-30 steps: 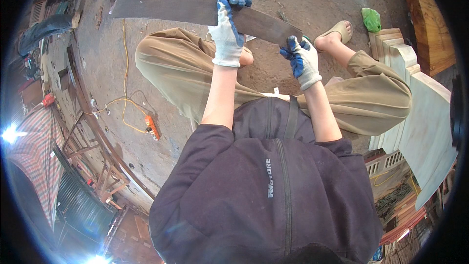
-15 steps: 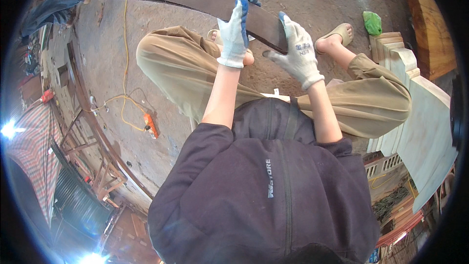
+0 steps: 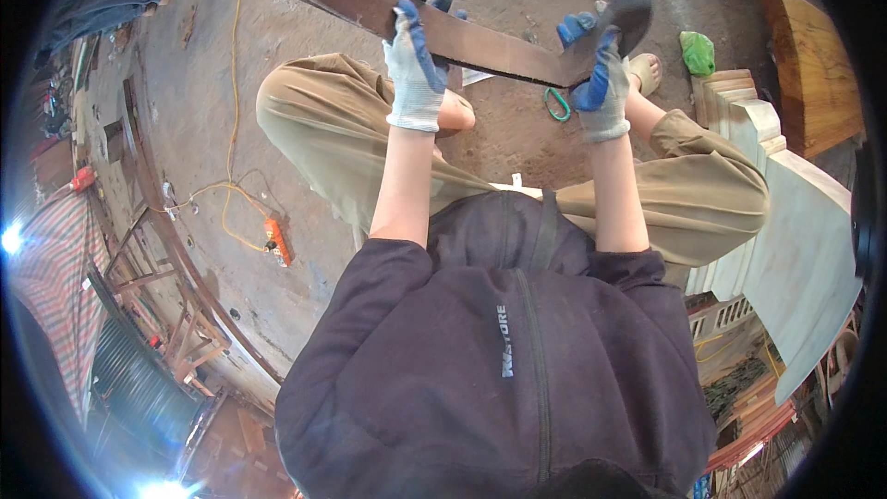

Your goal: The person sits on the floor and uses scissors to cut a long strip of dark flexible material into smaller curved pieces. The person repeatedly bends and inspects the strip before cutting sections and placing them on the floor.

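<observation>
A wide brown sanding belt (image 3: 499,52), bent into a loop, is held up off the floor in front of my crossed legs. My left hand (image 3: 418,60), in a white glove with a blue palm, grips its near run with the thumb on the near side and fingertips behind. At the belt's right bend, where the dark grey face (image 3: 632,5) curls upward, my gloved right hand (image 3: 602,83) is closed around the edge. The belt's far side is blurred and cut off by the top of the picture. A green carabiner-shaped ring (image 3: 557,104) lies on the floor beneath.
On the floor to the left, an orange power strip (image 3: 278,242) sits on a yellow cord (image 3: 231,111). To the right are a green plastic bag (image 3: 698,53), a thick wooden block (image 3: 813,65) and a stack of pale moulded boards (image 3: 785,231). A checked cloth (image 3: 60,259) hangs at far left.
The belt has swung round from a long flat strip into an open loop. My right hand, earlier spread beside its end, has turned and closed on the belt; my left shifted slightly left and down.
</observation>
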The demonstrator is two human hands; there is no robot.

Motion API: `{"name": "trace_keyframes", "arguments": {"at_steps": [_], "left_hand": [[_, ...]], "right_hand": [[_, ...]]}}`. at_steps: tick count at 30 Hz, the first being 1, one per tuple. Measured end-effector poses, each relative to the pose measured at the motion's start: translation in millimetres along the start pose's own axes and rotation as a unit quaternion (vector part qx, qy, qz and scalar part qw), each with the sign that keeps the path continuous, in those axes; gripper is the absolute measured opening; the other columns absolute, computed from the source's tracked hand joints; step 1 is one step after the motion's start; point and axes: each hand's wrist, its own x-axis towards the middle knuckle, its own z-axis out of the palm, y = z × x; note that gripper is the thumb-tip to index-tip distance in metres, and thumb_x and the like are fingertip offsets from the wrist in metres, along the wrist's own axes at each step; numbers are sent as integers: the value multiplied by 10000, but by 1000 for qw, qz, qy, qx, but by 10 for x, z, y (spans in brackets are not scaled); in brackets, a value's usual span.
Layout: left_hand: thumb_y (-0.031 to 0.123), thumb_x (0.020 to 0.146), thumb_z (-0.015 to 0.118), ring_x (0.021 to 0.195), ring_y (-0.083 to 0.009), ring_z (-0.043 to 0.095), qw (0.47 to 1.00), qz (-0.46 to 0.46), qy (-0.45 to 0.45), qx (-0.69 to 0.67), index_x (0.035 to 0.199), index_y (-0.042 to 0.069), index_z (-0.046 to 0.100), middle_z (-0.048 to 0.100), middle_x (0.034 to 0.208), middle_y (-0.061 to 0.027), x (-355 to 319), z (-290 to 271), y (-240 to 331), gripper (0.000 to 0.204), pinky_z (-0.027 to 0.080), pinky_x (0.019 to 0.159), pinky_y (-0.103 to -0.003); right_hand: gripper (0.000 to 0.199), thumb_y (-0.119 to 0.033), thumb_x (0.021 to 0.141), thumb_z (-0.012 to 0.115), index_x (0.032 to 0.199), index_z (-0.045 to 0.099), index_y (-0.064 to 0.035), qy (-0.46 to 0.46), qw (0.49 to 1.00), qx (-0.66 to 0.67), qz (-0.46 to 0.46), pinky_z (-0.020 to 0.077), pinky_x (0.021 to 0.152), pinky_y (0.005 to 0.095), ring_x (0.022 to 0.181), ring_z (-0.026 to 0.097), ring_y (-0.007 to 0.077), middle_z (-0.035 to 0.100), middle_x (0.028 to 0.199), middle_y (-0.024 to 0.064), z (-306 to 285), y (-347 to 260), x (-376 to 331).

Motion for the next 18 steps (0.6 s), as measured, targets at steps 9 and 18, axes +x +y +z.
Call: {"name": "trace_keyframes", "arguments": {"at_steps": [9, 18], "left_hand": [[389, 874, 639, 1137, -349, 532, 988, -24, -9, -151, 1221, 206, 443, 538, 1229, -60, 230, -201, 40, 438, 451, 944, -584], [311, 831, 689, 1099, -334, 567, 962, -8, 24, -273, 1122, 217, 555, 616, 1139, -44, 664, -485, -74, 334, 450, 952, -565]], "right_hand": [[526, -405, 912, 550, 1306, 394, -94, 101, 988, 101, 60, 308, 1059, 593, 1250, 434, 338, 478, 1292, 115, 138, 15, 266], [422, -292, 918, 555, 1312, 445, -186, 62, 972, 173, 150, 315, 1053, 621, 1264, 423, 383, 465, 1358, 147, 46, 269, 555]]}}
